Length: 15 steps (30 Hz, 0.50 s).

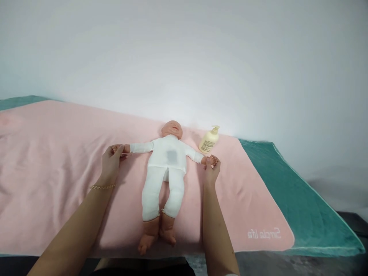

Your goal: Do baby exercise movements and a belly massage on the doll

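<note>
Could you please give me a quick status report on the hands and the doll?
Left hand, right hand: each holding one hand of the doll. Doll on its back, arms spread. Bottle just beyond right hand, untouched.

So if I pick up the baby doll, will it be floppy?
The doll might flop in the middle, since its white cloth looks soft and padded. Its head and feet probably stay stiff, because they look smooth and moulded.

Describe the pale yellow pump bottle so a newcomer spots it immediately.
On the pink cloth blanket lies a baby doll in white clothes. Just beyond the doll's arm held by the right hand is the pale yellow pump bottle, set apart by its spout and dark printed text.
</note>
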Available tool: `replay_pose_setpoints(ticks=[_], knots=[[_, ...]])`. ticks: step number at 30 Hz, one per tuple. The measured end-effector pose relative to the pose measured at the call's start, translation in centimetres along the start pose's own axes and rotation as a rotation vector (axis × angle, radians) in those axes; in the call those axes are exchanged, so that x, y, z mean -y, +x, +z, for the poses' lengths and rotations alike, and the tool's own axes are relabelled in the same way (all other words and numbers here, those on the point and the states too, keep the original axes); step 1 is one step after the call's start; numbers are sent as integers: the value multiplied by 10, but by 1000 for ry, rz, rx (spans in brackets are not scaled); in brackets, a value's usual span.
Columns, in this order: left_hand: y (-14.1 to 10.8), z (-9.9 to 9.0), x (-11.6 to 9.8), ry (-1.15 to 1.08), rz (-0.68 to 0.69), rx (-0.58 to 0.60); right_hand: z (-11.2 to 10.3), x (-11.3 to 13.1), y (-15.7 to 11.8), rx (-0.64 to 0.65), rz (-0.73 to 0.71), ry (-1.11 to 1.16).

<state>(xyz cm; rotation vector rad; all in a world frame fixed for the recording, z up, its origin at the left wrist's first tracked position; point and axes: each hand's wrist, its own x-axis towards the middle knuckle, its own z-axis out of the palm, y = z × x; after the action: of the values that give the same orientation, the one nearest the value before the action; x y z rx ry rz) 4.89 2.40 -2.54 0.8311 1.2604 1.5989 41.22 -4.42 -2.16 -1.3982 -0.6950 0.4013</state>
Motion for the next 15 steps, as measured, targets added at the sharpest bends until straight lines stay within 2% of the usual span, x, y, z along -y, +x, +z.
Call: replay_pose_setpoints(ticks=[10, 15], knots=[[5, -1, -2, -228, -25, 47, 1, 1, -2, -97, -29, -76], [11, -2, 1, -256, -60, 49, 2, 3, -2, -90, -19, -100]])
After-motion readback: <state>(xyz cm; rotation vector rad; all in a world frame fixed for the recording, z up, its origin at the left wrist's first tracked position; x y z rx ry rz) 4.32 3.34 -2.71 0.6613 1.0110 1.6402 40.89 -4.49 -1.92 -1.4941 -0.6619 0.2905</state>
